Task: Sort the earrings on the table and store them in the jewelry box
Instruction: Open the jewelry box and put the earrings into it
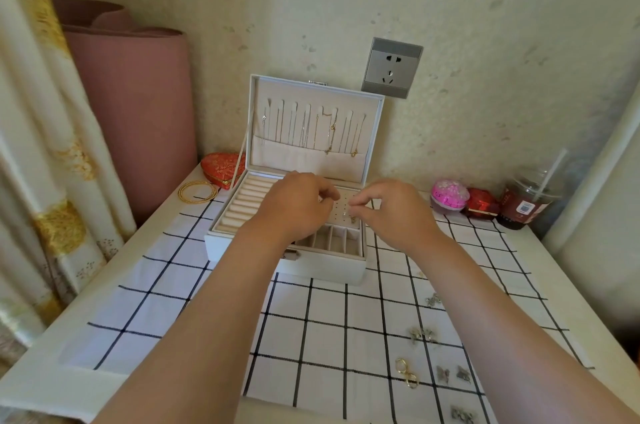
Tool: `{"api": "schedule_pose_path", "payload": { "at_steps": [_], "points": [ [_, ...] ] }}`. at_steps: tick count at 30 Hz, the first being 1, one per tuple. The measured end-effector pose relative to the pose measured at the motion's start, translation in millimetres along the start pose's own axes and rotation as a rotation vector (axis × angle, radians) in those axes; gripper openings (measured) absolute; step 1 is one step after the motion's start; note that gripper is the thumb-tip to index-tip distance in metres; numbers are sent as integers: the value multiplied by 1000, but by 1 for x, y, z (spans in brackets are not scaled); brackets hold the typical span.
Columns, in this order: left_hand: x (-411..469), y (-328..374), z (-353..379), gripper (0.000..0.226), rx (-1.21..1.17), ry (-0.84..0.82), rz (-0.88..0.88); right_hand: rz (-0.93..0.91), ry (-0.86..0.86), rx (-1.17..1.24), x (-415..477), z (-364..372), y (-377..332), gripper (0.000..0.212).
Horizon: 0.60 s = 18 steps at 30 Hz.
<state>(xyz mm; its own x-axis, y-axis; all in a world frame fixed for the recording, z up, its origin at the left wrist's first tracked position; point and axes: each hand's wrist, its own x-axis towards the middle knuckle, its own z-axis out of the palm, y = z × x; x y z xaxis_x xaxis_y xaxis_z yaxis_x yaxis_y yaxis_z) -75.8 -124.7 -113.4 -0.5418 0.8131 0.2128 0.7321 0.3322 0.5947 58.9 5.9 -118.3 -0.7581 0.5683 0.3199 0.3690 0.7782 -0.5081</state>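
Just by right hand (391,212): earring (346,215) in jewelry box (322,267).

Left hand (298,208) and right hand (394,212) bare. Back from each grip, left forearm (207,319) and right forearm (502,319) bare too, uncovered skin running to the frame's bottom edge.

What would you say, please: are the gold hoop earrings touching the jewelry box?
Apart. The head view shows bare checked cloth between the gold hoop earrings and the jewelry box.
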Motion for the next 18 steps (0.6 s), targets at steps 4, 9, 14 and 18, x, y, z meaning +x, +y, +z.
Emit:
{"api": "schedule_pose_path", "payload": {
  "at_steps": [4, 9, 14, 18],
  "points": [
    [2, -3, 2, 24, 146, -40, 37, -63, -28, -136, -1, 7, -4, 3],
    [1, -1, 1, 26, 170, -56, 53, -114, -1, -186, -3, 10, -5, 7],
    [0, -2, 2, 24, 159, -105, 36, -151, 36, -209, -4, 14, -3, 6],
    [0, -2, 2, 25, 139, -109, 29, -218, 19, -224, -6, 14, -1, 8]
  ]
}}
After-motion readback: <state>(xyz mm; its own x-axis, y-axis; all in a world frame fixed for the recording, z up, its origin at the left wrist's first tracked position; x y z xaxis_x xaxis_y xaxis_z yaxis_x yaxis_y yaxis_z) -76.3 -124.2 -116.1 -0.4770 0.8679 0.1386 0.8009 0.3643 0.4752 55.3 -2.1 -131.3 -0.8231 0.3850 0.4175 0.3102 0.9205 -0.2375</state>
